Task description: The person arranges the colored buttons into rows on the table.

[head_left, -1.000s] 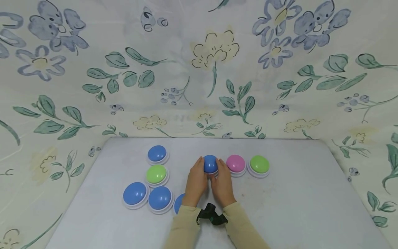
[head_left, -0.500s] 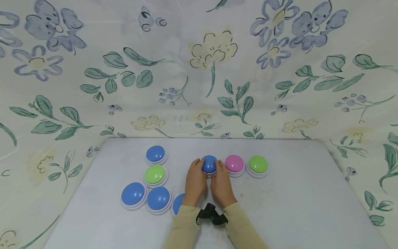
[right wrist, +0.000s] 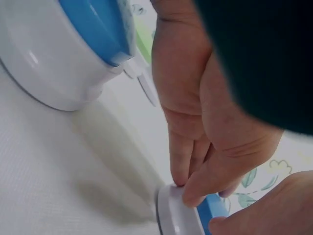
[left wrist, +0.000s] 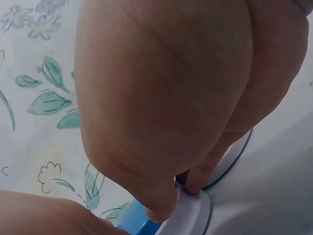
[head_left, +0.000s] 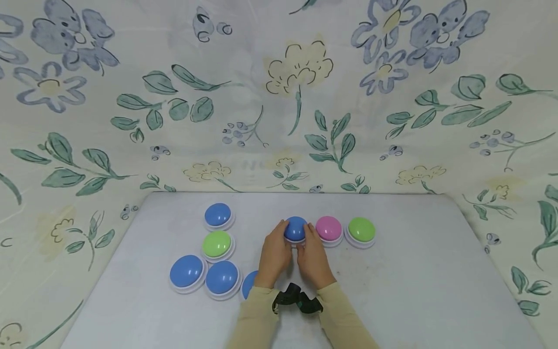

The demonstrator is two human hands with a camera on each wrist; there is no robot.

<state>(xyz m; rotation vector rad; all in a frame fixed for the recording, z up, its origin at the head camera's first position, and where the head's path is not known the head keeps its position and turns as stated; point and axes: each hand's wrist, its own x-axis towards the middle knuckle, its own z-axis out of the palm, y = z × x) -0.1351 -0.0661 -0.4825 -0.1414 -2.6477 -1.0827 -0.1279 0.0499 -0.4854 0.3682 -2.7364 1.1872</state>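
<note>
Both hands hold a blue-domed push button (head_left: 295, 229) with a round white base, at the back middle of the table. The left hand (head_left: 275, 254) grips its left side and the right hand (head_left: 315, 257) its right side, fingers curved around the rim. In the left wrist view, fingertips press at the white base (left wrist: 188, 215). The right wrist view has fingers and thumb at the blue dome (right wrist: 212, 208) and base. A pink button (head_left: 329, 229) sits just right of the right hand, followed by a green button (head_left: 362, 230).
On the left stand a blue button (head_left: 218, 214), a green button (head_left: 217, 244) and two more blue buttons (head_left: 186, 271) (head_left: 222, 277). Another blue button (head_left: 249, 283) is partly hidden by the left forearm. A flowered cloth (head_left: 244, 97) rises behind the white table (head_left: 414, 271).
Over the last half second the held blue button has shifted slightly right, closer to the pink one, with both hands moving along. The other buttons have stayed in place.
</note>
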